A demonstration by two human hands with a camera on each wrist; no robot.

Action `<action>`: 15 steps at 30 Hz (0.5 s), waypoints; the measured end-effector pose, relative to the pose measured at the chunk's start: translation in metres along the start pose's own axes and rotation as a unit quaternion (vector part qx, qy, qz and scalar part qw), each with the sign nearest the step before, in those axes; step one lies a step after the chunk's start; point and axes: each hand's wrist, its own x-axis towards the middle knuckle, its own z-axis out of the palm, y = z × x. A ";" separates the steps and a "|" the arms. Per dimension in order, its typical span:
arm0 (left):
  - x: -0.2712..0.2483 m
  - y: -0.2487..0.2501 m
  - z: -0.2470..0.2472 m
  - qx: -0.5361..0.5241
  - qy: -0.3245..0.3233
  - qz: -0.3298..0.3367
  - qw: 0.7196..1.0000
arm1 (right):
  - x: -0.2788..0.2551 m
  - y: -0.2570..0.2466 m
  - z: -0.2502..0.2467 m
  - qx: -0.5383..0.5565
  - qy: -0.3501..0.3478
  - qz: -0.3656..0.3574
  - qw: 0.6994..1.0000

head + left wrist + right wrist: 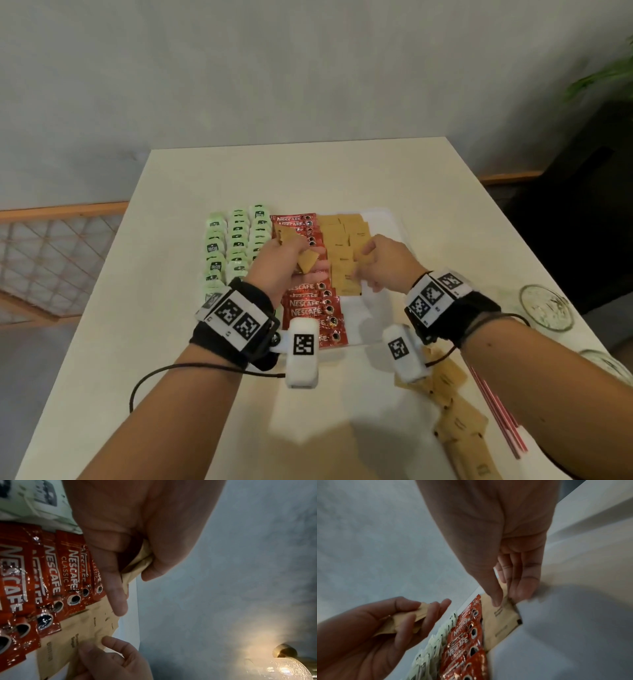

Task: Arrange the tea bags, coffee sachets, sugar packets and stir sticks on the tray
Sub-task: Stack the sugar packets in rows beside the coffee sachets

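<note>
Left hand curled round a small bunch of flat brown paper sugar packets, held above the red row; the left wrist view shows thumb and fingers clamped on the paper. Right hand lowered onto the brown column, thumb and fingertips pinching the edge of one brown packet lying on the tray. Whether that packet is being set down or straightened, cannot tell.

Under and beyond the hands: white rectangular tray, bare only along the strip on the far side of the right hand.
- Left of the left hand: pale green square tea bags, three columns, overlapped neatly. Judged done.
- Directly beneath the left hand: red foil Nescafe coffee sachets, one overlapped column running from the far edge toward the wrists. Judged done.
- Between the hands and under the right: laid brown sugar packets, roughly two columns, full at the far end, thinner toward the wrists. Part done.

Behind the right wrist, on the cream counter: loose heap of brown sugar packets, not yet on the tray. Just right of that heap: thin red-and-white stir sticks, lying together, untouched.

Further right of the right forearm: two clear glass dishes, near the counter edge.

Judgement: roughly two thirds along. Left: the bunch in the left hand, the loose heap, then the sticks, likely for the bare strip.
</note>
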 end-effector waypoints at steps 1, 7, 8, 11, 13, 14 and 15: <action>0.002 -0.001 0.001 0.004 0.001 0.004 1.000 | 0.001 0.005 -0.002 -0.014 0.025 -0.002 1.000; 0.008 -0.010 0.001 0.008 -0.006 0.002 1.000 | 0.001 0.025 -0.011 -0.059 0.054 -0.043 0.996; 0.008 -0.010 0.000 0.007 -0.013 -0.005 1.000 | 0.002 0.025 -0.012 -0.066 0.053 -0.052 0.995; 0.005 -0.010 0.000 0.002 -0.063 -0.040 0.997 | 0.008 0.024 -0.015 -0.097 0.043 -0.083 0.991; 0.001 -0.011 -0.001 -0.007 -0.113 -0.060 0.992 | 0.011 0.022 -0.017 -0.135 0.033 -0.101 0.985; -0.002 -0.012 -0.001 -0.019 -0.135 -0.070 0.988 | 0.013 0.021 -0.019 -0.147 0.031 -0.104 0.983; -0.003 -0.013 -0.001 -0.036 -0.149 -0.080 0.985 | 0.013 0.022 -0.020 -0.148 0.034 -0.101 0.983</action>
